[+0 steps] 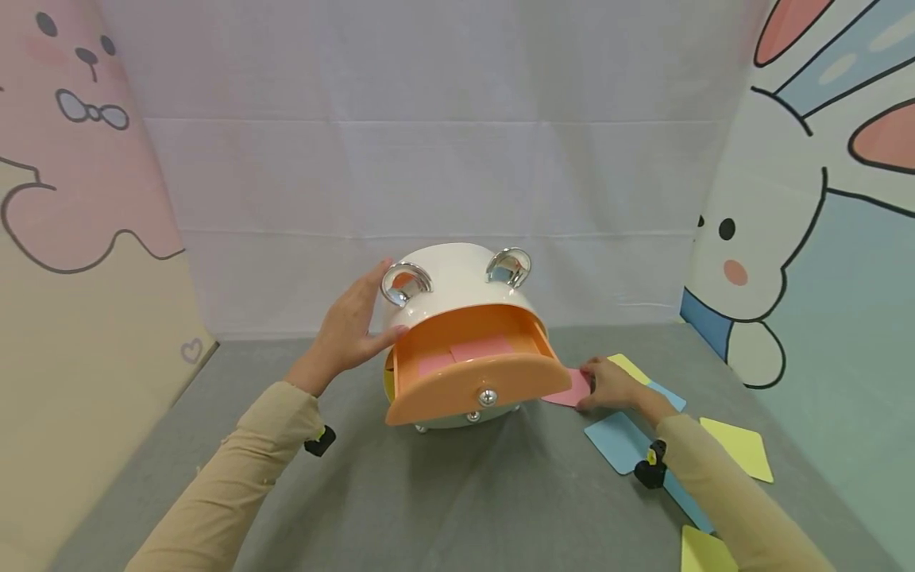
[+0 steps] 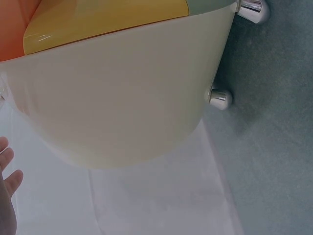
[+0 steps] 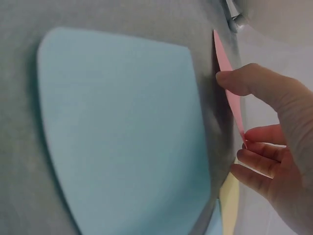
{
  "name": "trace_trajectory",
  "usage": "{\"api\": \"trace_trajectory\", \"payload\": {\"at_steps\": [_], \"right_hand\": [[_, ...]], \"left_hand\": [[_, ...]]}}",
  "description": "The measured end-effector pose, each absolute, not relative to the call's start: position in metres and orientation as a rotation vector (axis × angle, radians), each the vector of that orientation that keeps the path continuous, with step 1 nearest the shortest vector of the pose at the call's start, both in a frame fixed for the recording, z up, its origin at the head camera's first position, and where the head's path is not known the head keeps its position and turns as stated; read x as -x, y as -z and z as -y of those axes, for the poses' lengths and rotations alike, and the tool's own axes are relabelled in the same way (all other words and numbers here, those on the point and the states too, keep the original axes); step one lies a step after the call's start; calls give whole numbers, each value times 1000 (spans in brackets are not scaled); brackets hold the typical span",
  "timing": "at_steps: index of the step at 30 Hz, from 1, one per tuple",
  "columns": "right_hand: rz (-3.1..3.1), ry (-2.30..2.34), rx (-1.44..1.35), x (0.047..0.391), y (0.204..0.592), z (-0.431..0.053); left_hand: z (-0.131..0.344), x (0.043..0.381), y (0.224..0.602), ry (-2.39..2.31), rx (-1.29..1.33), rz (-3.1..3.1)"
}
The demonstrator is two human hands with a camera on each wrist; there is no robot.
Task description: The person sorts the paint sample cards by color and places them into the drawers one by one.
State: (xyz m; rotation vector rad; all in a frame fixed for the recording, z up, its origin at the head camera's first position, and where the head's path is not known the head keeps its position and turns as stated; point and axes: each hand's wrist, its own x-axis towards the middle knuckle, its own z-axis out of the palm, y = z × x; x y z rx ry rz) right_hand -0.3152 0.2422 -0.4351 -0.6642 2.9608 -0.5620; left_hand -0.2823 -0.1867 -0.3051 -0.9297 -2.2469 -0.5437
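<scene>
A white, rounded small drawer cabinet (image 1: pixel 457 274) with two shiny silver ears and silver feet stands on the grey table. Its orange top drawer (image 1: pixel 479 389) is pulled out, and pink cards (image 1: pixel 480 348) lie inside. My left hand (image 1: pixel 350 326) rests at the cabinet's upper left, thumb near the drawer's top edge and fingers extended beside the ear. In the left wrist view, its fingertips (image 2: pixel 13 182) show at the left edge. To the right of the drawer, my right hand (image 1: pixel 613 387) pinches a pink card (image 3: pixel 230 93) between thumb and fingers; the card is tilted off the table.
Blue cards (image 1: pixel 618 442) and yellow cards (image 1: pixel 739 446) lie scattered on the grey tabletop (image 1: pixel 457 508) around my right forearm. Behind the cabinet hangs a white cloth (image 1: pixel 443 175). Panels with cartoon animals, including a rabbit (image 1: pixel 758 199), stand on both sides.
</scene>
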Motion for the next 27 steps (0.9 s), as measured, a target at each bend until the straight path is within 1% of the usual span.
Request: {"api": "trace_trajectory", "payload": {"at_steps": [4,9,18,20,27], "right_hand": [[-2991,603,679,309,421,-248],[-3026,717,694,301,392,-260],[-3128,661,797,283,312,-268],[-3146,670,869,278,298,-267],[-3163,708,1344,266,267,-250]], "left_hand": [[185,282,305,550,927,2255],[184,283,305,558,925,2258],[186,282,306,557,914,2253],[186,282,306,557,918,2254],[185,283,306,562,923,2254]]}}
